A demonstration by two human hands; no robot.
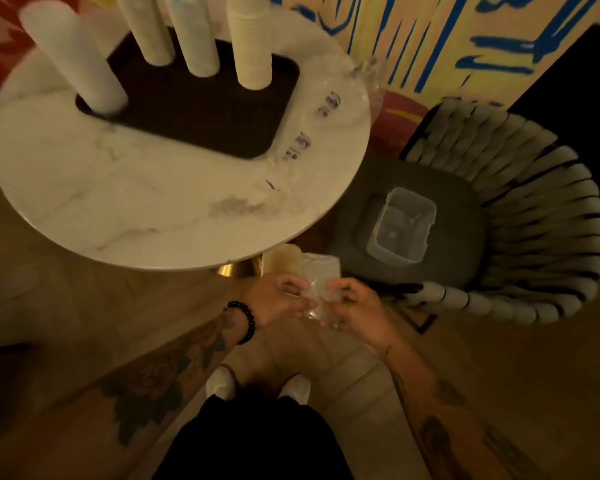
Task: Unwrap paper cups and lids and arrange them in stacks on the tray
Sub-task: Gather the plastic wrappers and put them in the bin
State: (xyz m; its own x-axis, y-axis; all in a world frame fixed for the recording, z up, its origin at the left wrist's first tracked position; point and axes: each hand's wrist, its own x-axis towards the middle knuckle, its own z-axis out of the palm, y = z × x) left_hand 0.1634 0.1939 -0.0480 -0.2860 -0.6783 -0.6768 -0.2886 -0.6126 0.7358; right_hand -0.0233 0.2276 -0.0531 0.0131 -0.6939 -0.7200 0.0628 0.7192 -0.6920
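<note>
Below the near edge of the bench (pixel 153 209), your left hand (pixel 274 301) and right hand (pixel 349 303) pinch the clear wrapper (pixel 321 273); tearing hard could spill the cup stack (pixel 280 260) floorward

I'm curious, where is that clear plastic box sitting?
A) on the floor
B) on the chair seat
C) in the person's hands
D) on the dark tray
B: the clear plastic box rests on the grey seat of the chair, to the right of the round table.

Cup stacks (pixel 251 46), tops beyond upper edge.
</note>
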